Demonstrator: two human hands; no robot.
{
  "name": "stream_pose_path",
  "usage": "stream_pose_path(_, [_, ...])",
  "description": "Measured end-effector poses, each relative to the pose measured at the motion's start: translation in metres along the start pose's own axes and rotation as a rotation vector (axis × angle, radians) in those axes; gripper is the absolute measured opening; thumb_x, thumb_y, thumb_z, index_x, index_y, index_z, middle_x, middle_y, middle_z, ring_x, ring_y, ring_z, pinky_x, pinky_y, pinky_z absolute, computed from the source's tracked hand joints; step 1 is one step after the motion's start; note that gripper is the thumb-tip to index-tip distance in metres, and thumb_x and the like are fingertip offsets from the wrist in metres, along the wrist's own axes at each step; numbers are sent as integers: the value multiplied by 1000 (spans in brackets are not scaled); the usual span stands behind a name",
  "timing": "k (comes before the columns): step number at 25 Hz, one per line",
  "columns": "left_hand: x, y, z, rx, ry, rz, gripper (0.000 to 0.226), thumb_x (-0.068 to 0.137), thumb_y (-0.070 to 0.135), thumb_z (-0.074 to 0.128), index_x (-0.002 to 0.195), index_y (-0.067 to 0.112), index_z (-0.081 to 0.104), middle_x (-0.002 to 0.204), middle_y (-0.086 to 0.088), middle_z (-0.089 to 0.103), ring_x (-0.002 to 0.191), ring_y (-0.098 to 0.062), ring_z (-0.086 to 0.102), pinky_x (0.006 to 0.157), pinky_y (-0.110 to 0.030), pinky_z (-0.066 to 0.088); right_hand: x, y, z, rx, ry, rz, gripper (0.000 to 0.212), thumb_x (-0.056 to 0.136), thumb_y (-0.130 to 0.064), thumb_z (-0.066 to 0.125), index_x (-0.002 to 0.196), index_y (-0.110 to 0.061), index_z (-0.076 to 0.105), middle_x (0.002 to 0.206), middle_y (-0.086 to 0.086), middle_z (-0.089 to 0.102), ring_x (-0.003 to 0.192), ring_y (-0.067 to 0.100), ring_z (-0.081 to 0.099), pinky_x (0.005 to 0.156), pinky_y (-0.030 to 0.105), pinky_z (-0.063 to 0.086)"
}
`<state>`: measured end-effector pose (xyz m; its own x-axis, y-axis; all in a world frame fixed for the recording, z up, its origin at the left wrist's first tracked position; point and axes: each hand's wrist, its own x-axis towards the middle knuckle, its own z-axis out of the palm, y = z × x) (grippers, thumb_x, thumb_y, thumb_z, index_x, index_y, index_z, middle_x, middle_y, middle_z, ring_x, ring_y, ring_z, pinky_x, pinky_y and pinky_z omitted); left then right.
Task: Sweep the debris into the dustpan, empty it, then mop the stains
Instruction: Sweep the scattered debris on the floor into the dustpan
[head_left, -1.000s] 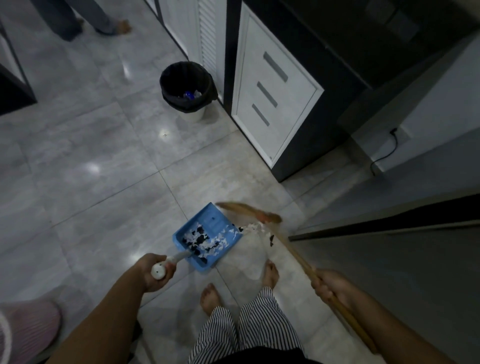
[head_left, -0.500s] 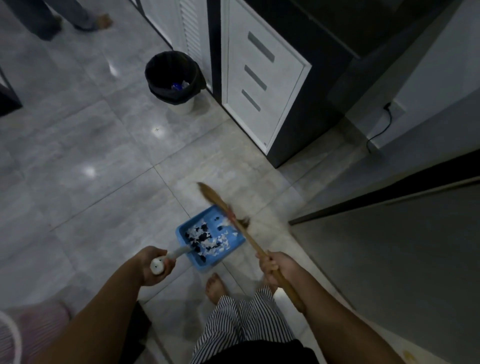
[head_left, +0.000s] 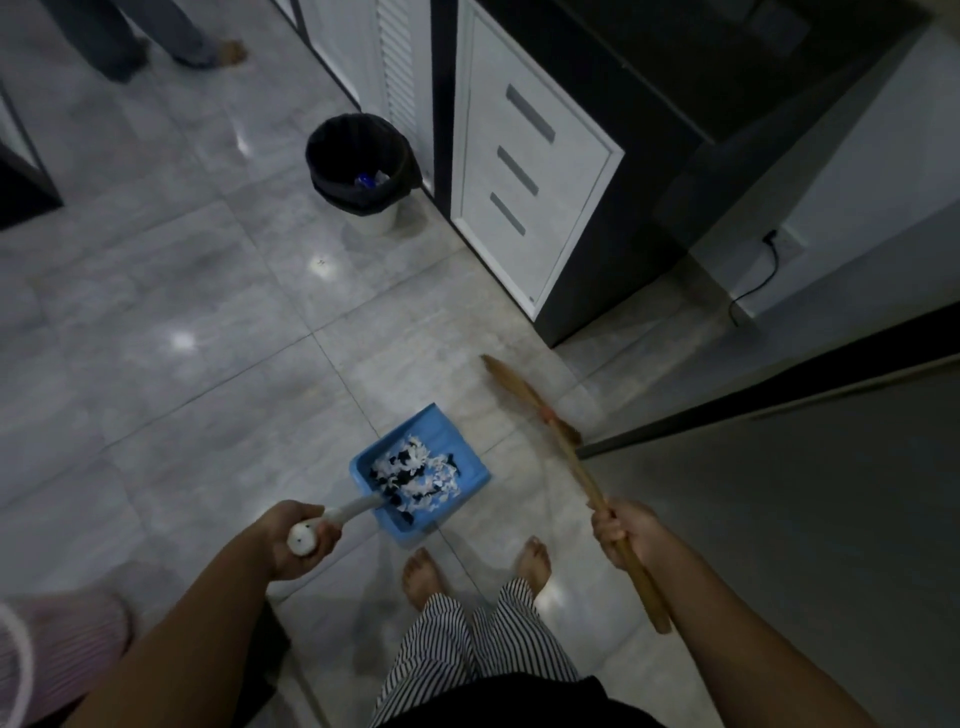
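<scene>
A blue dustpan (head_left: 453, 431) sits low over the grey tiled floor in front of my bare feet, loaded with white and black scraps of debris (head_left: 415, 470). My left hand (head_left: 298, 535) grips its white handle. My right hand (head_left: 623, 530) is closed on the wooden stick of a broom (head_left: 558, 441), whose brown bristle end points up and away to the right of the dustpan, apart from it.
A bin with a black liner (head_left: 358, 161) stands farther off beside a white drawer cabinet (head_left: 524, 197). A dark door sill (head_left: 769, 395) runs along the right. Another person's legs (head_left: 156, 41) are at the top left. A pink object (head_left: 57, 654) lies at the bottom left.
The broom has swung off the dustpan to its right side, and my right hand has moved right with it. The dustpan stays held in about the same place.
</scene>
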<state>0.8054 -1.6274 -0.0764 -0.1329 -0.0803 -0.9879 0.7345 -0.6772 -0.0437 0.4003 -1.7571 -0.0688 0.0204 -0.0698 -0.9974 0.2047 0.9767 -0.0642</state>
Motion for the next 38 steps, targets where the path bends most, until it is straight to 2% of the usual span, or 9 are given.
stream_pose_path(4, [-4, -7, -26, -19, 31, -21, 34, 101, 23, 33, 122, -3, 39, 56, -15, 54, 30, -15, 51, 31, -17, 45, 36, 8, 13, -49, 29, 2, 35, 106, -21, 27, 76, -11, 40, 37, 0, 40, 19, 7, 27, 26, 5, 20])
stream_pose_path(10, [-2, -22, -39, -56, 80, -13, 39, 101, 23, 32, 133, 0, 34, 51, -19, 52, 27, -17, 49, 31, -19, 46, 27, 54, 38, -155, -189, 243, 37, 106, -20, 26, 76, -6, 42, 51, 4, 38, 18, 9, 30, 22, 7, 19])
stream_pose_path(12, [-2, -34, -39, -103, 91, 0, 49, 101, 23, 34, 143, -2, 28, 53, -18, 52, 27, -17, 49, 32, -20, 47, 9, 54, 32, -245, -223, 289, 34, 106, -20, 27, 82, -4, 43, 43, 5, 38, 19, 10, 30, 22, 7, 20])
stream_pose_path(15, [-3, -67, -35, -173, 99, 38, 53, 101, 22, 35, 146, -4, 25, 61, -18, 51, 28, -18, 50, 32, -21, 48, -16, 36, 14, -345, -200, 275, 30, 106, -23, 29, 88, -5, 46, 43, 3, 38, 21, 9, 30, 23, 7, 21])
stream_pose_path(20, [-24, -140, -24, -357, 12, 159, 35, 102, 23, 35, 120, -6, 39, 55, -16, 52, 29, -17, 51, 33, -18, 46, -51, 1, 12, -526, -204, 186, 32, 105, -17, 28, 77, -8, 41, 38, 2, 38, 19, 9, 30, 21, 8, 19])
stream_pose_path(23, [-39, -195, -13, -511, -7, 222, 31, 102, 22, 34, 102, -7, 43, 67, -9, 46, 29, -15, 50, 34, -15, 46, -68, 1, 24, -591, -218, 134, 36, 106, -20, 25, 76, -8, 41, 37, 3, 39, 19, 9, 29, 20, 10, 20])
stream_pose_path(31, [-68, -340, -8, -847, -74, 338, 28, 101, 14, 34, 90, -9, 45, 44, -15, 49, 25, -19, 50, 29, -19, 44, -99, 93, 54, -717, -289, -24, 34, 107, -23, 23, 78, -11, 37, 36, 0, 32, 17, 7, 26, 23, 7, 20])
stream_pose_path(35, [-77, -414, -22, -923, -23, 356, 27, 99, 9, 36, 123, -4, 40, 69, -14, 46, 27, -20, 51, 31, -22, 47, -110, 154, 38, -770, -302, -84, 32, 105, -18, 22, 76, -11, 35, 39, 0, 31, 17, 6, 24, 23, 7, 20])
stream_pose_path(38, [-84, -482, -41, -955, -9, 362, 45, 99, 10, 35, 143, -3, 33, 62, -20, 56, 28, -20, 52, 32, -22, 48, -114, 203, 8, -836, -309, -101, 30, 103, -11, 20, 76, -11, 33, 32, 1, 30, 15, 7, 25, 23, 6, 19])
